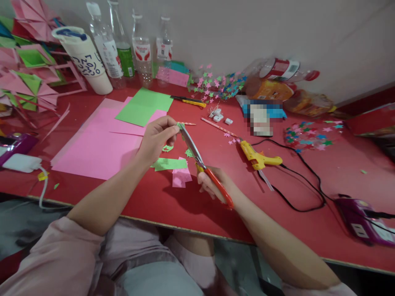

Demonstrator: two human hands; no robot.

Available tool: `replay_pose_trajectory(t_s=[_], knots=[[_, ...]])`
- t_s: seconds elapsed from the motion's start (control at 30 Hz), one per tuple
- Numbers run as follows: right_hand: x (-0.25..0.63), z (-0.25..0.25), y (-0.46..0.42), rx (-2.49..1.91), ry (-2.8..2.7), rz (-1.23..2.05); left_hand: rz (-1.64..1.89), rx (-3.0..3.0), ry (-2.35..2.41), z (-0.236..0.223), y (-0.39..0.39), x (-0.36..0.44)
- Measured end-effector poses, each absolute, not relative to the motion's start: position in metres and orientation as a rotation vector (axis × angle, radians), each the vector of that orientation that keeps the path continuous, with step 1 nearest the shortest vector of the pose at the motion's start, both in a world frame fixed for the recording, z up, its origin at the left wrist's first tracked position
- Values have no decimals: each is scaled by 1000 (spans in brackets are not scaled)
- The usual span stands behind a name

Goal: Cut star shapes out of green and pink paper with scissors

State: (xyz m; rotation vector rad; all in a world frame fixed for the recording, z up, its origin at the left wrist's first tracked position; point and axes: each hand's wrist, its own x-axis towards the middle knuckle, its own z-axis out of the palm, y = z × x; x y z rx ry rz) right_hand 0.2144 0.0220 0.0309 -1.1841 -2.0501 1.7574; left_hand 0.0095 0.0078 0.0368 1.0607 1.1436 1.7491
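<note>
Between thumb and fingers, my left hand pinches a small piece of green paper. Wrapped around the handles of orange-handled scissors is my right hand. The scissor blades point up and left, with their tips at the green piece; whether they touch it I cannot tell. Below the hands lie a green paper strip, pink paper pieces and small green cutouts. Beside my left hand, a green sheet rests on large pink sheets.
A yellow glue gun with a black cord lies to the right, near a purple power strip. At the back are a yellow cutter, several bottles, a white tumbler and paper stars. Folded paper crafts stand left.
</note>
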Motion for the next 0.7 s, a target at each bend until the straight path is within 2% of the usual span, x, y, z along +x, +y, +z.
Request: replay_pose_trajectory(t_s=[0.7], knots=[[212, 37, 18, -1206, -1975, 1799, 1744, 1016, 1135, 37, 7, 11]])
